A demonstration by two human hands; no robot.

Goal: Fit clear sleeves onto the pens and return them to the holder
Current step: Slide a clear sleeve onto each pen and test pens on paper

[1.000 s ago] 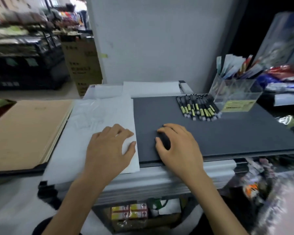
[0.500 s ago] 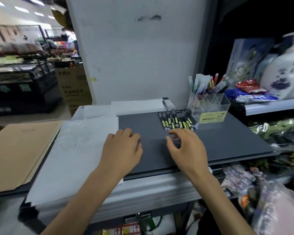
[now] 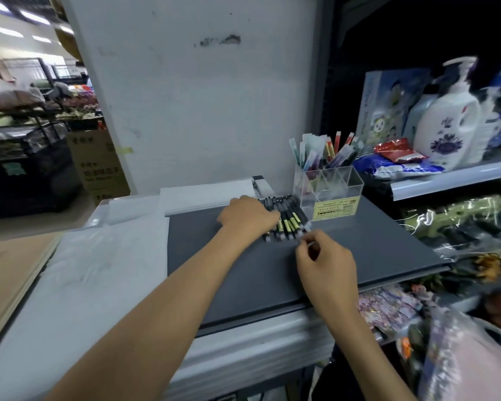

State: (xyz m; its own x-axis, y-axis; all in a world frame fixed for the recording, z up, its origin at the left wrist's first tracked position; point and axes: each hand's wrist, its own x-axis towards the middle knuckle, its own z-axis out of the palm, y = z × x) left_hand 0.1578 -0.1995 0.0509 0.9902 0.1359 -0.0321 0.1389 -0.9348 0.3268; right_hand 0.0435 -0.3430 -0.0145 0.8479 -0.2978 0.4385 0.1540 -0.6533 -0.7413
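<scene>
My left hand (image 3: 248, 217) lies flat on the pens (image 3: 288, 222), fingers relaxed. My right hand (image 3: 327, 263), nearer me, curls thumb and forefinger at their tips; I cannot tell whether it grips one. The holder (image 3: 342, 182) stands just beyond.

Head-worn camera looks forward and down, close.

— We see a clear, glossy plastic holder (image 3: 344, 183) on a matt grey board (image 3: 373, 247).
— Agreed; we'd call the pens (image 3: 291, 224) smooth black plastic, the sheets (image 3: 99, 299) thin matt paper.
— To us the card (image 3: 3, 273) looks matt brown, the bottle (image 3: 449, 123) glossy white plastic, the wall (image 3: 200, 111) scuffed matt white.
</scene>
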